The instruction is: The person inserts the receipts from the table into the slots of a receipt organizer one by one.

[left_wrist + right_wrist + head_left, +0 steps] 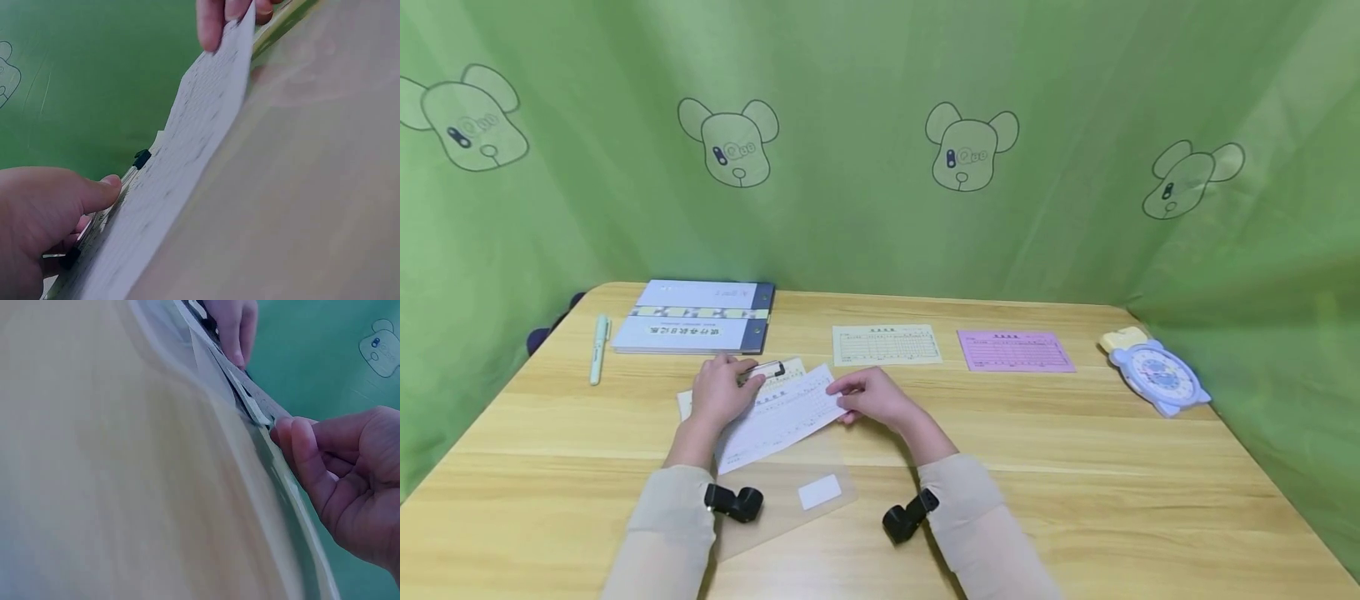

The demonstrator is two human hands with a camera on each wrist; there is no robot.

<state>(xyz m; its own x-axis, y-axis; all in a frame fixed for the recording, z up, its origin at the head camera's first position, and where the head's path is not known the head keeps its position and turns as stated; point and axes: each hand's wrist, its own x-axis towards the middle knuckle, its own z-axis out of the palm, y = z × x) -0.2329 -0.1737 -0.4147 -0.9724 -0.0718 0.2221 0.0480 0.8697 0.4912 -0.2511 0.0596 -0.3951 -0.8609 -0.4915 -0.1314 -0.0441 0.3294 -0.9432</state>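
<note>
A translucent clipboard (784, 525) lies tilted on the table, its wire clip (767, 365) with black ends at the far edge. My left hand (721, 393) pinches that clip, thumb (103, 194) on the near side. Held by its right end between the thumb and fingers of my right hand (874, 397) is a white printed form (782, 425). The sheet is raised at that end in the left wrist view. Beneath it a pale yellow form (796, 365) shows along the clip. Whether the white form's edge is under the clip I cannot tell.
At the back left sit a blue-grey account book (700, 321) and a mint-green pen (598, 350). Behind my right hand lie a pale green form (887, 344) and a pink form (1015, 350). A blue toy clock (1159, 375) stands beside a yellow block (1122, 338) at right.
</note>
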